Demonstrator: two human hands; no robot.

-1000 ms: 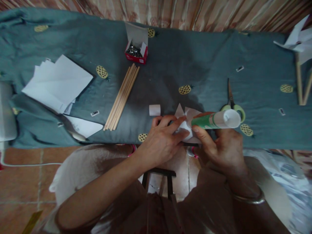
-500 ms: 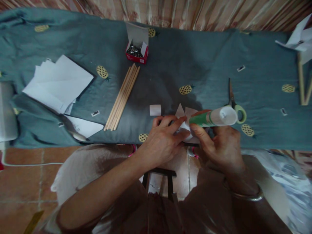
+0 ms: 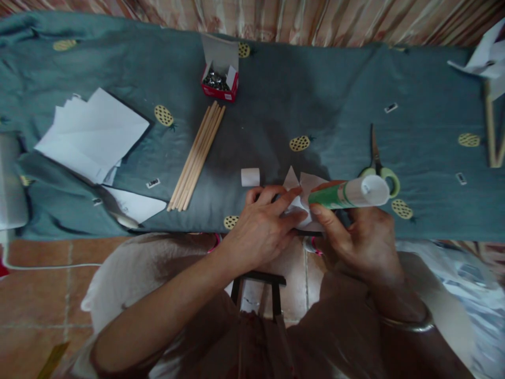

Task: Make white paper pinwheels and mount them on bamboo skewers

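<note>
My right hand (image 3: 361, 237) grips a green and white glue stick (image 3: 349, 193), tip pointing left onto a folded white paper piece (image 3: 302, 187) at the table's near edge. My left hand (image 3: 262, 223) presses on that paper with curled fingers, pinching its folds. A small white cap (image 3: 250, 177) lies just left of the paper. The lower part of the paper is hidden under both hands.
Teal cloth (image 3: 276, 95) covers the table. Green-handled scissors (image 3: 376, 158) lie right of my hands. A bundle of wooden sticks (image 3: 197, 152), a red box of pins (image 3: 219, 84), and white paper sheets (image 3: 92, 134) sit to the left. Paper pinwheels (image 3: 483, 58) lie far right.
The glue stick shifted slightly left and back right over the paper. My left hand has stayed on the paper.
</note>
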